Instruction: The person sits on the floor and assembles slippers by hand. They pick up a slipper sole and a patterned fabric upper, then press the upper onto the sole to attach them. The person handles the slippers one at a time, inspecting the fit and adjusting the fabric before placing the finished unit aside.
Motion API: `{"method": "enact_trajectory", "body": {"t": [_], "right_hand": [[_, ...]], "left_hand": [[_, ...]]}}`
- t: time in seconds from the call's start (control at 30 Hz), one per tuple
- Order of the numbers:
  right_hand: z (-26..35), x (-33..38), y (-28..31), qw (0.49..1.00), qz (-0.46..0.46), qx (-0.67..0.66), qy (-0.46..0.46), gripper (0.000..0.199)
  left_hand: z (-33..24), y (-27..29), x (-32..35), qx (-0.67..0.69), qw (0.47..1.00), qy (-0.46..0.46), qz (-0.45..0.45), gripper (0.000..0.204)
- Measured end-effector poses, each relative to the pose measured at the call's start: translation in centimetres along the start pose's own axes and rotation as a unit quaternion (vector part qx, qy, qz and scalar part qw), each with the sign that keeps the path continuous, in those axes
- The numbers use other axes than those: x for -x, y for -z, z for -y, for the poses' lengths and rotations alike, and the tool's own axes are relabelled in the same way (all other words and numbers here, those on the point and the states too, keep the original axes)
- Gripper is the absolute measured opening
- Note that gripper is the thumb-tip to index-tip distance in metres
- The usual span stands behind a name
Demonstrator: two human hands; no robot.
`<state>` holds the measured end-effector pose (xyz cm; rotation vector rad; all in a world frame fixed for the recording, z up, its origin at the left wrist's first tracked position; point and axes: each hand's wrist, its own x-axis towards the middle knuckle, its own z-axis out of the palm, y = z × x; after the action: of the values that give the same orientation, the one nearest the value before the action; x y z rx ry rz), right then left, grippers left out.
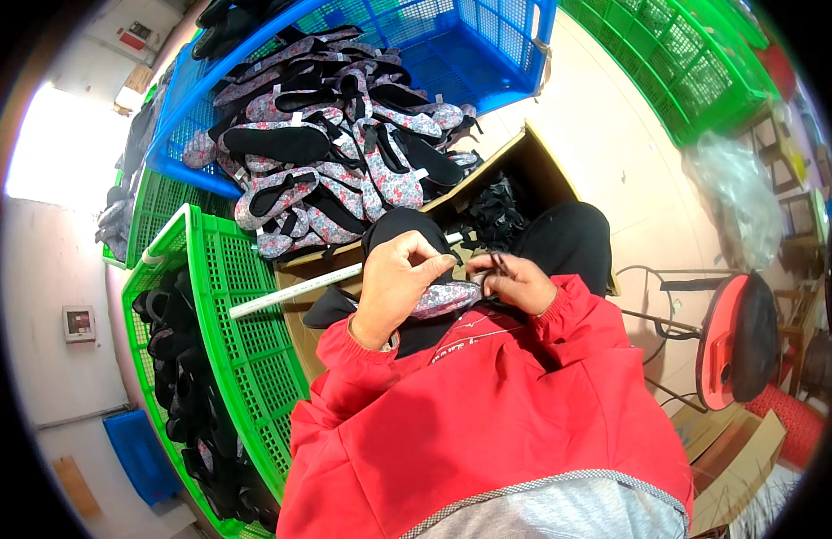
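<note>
Over my lap lies a floral fabric shoe [447, 300], grey with red and white print, partly covered by my hands. My left hand [396, 286] is closed above its left end, thumb and forefinger pressed together; a small dark bit shows at their tips, too small to name. On the other side, my right hand [516, 284] is closed at the shoe's right end, pinching a thin black strap [498, 263] that loops up over the fingers. A cardboard box [552, 162] stands open just beyond my knees, with a heap of black scraps [497, 216] inside.
A blue crate [497, 99] piled with floral shoes [326, 184] stands ahead. To the left is a green crate [245, 296] with black shoes [187, 350], a white pipe [294, 292] across its corner. A red-and-black round stool [726, 346] and a plastic bag [735, 193] are on the right.
</note>
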<state>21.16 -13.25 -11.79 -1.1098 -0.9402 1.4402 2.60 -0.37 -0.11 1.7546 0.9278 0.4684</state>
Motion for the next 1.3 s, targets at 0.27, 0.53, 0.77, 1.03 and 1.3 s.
{"method": "enact_trajectory", "body": {"t": [0.27, 0.53, 0.77, 1.03, 1.3], "right_hand": [[5.7, -0.4, -1.1, 0.944, 0.005, 0.305, 0.125, 0.04], [5.4, -0.8, -1.4, 0.965, 0.006, 0.26, 0.029, 0.037], [4.8, -0.9, -1.1, 0.974, 0.013, 0.226, 0.021, 0.031], [5.2, -1.4, -1.1, 0.975, 0.031, 0.218, 0.027, 0.028], [5.7, -1.5, -1.3, 0.973, 0.053, 0.225, 0.004, 0.028]], "left_hand": [[0.7, -0.4, 0.1, 0.024, 1.0, 0.008, 0.014, 0.017], [1.7, -0.9, -0.1, 0.041, 0.999, 0.014, 0.021, 0.013], [1.7, -0.9, -0.1, 0.004, 1.0, -0.009, 0.006, 0.01], [1.5, -1.2, 0.2, 0.002, 1.0, 0.0, -0.011, 0.008], [1.3, -1.4, 0.2, -0.018, 0.999, -0.029, -0.015, 0.009]]}}
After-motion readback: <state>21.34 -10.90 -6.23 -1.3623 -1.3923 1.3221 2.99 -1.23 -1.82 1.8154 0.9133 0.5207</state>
